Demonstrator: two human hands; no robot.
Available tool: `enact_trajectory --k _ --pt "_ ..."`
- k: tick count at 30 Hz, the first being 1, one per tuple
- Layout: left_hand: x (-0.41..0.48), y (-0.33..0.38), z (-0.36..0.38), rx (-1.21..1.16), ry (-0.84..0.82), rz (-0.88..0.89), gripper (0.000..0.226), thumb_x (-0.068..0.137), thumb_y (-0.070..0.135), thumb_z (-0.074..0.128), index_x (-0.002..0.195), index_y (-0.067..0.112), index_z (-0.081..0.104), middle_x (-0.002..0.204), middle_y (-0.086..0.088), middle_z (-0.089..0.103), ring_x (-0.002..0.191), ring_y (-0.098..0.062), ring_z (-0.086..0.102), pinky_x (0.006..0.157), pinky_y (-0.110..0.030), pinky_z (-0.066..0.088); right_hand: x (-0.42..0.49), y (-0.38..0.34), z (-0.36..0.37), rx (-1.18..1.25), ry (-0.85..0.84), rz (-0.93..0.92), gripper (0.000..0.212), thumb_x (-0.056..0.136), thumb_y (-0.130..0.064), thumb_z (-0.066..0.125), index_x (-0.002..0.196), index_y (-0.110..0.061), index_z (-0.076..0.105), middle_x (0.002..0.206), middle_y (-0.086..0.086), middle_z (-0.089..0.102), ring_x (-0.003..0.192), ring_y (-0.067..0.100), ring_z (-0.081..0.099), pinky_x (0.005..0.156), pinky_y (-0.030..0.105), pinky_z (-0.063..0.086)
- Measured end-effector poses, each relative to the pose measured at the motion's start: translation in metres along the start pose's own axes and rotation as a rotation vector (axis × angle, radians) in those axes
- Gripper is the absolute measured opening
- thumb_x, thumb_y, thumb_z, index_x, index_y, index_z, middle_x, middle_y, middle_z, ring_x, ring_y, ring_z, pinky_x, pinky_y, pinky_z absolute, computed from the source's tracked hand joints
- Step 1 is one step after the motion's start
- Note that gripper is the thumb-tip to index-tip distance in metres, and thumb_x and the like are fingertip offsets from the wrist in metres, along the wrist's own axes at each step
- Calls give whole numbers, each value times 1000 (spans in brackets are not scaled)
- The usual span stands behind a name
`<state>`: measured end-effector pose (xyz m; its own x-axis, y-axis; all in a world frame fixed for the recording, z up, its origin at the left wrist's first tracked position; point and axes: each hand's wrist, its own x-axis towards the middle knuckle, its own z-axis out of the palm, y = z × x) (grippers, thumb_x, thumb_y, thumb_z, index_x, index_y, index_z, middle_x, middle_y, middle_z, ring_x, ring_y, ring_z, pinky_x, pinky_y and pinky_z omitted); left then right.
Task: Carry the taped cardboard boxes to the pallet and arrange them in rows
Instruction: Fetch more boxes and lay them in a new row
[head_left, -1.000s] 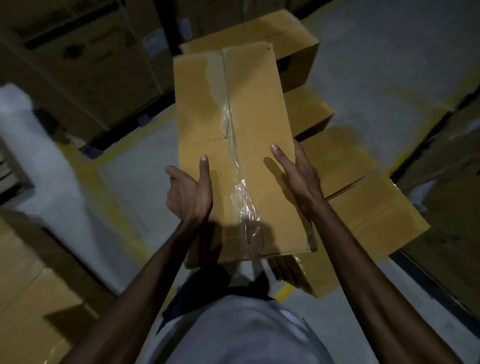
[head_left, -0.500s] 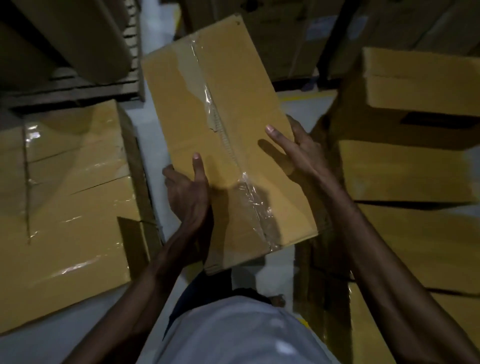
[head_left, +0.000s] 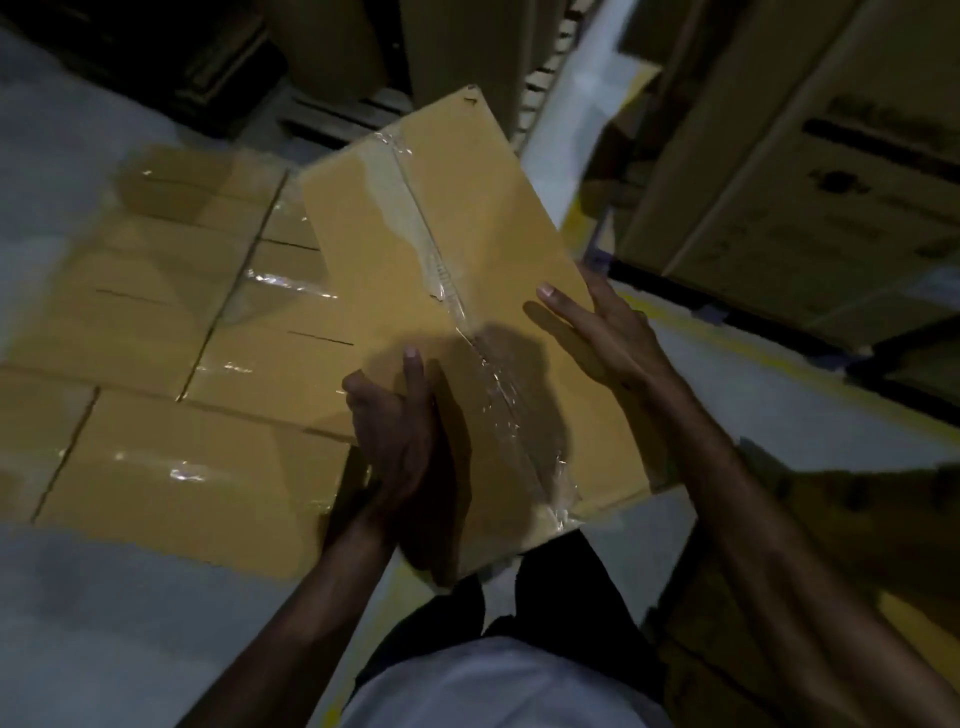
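The box (head_left: 457, 270) is held between both hands, beside the laid boxes (head_left: 171, 364). The left hand (head_left: 395, 431) curls its fingers (head_left: 359, 387) round the left edge, thumb on top. The right hand (head_left: 608, 338) presses straight fingers against the right edge.

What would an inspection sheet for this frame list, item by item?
Surface: grey floor, dimly lit.
Job's things: carried box, taped along its top seam, held tilted beside the laid boxes, which sit edge to edge in rows.
Clutter: nothing seen.
Hands: left hand grips the box's left edge, thumb on top; right hand presses its right side with straight fingers.
Cables: nothing seen.
Surroundings: printed cartons at right, beyond a yellow line.
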<state>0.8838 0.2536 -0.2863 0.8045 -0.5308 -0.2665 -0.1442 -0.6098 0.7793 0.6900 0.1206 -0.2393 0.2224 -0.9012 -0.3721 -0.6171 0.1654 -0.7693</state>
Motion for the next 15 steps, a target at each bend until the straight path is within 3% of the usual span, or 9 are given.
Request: enact_trajectory --k 2,6,9,12,15 --pt "24 6 0 -15 92 -62 83 97 69 49 146 4 33 146 -18 49 129 -37 51 98 -42 41 39 -24 14 -9 -82 -40 96 66 -104 44 150 -58 34 153 -18 50 143 26 44 118 53 35" --pt "75 15 2 -30 270 -151 85 94 75 46 141 6 34 141 -16 52 123 -36 55 88 -39 42 116 -76 49 -5 -257 -175 80 71 -97 52 141 -61 41 138 -19 60 124 21 60 106 56 49" --pt "103 33 5 -43 425 -257 78 99 61 54 149 6 31 151 -15 47 133 -36 49 100 -41 41 165 -113 69 -13 -414 -262 75 78 -89 56 144 -57 42 136 -15 63 103 12 68 101 50 54" --pt "125 44 2 -57 529 -332 79 97 62 57 147 6 32 150 -15 49 132 -36 51 98 -41 42 204 -141 92 -33 -554 -310 76 81 -84 60 148 -52 42 134 -16 63 103 7 68 93 40 58" --pt "146 40 -8 -56 592 -425 71 96 63 58 134 6 38 137 -14 55 120 -35 55 84 -34 38 234 -163 126 -56 -689 -314 94 73 -92 60 153 -52 34 151 -7 53 116 14 62 102 51 53"
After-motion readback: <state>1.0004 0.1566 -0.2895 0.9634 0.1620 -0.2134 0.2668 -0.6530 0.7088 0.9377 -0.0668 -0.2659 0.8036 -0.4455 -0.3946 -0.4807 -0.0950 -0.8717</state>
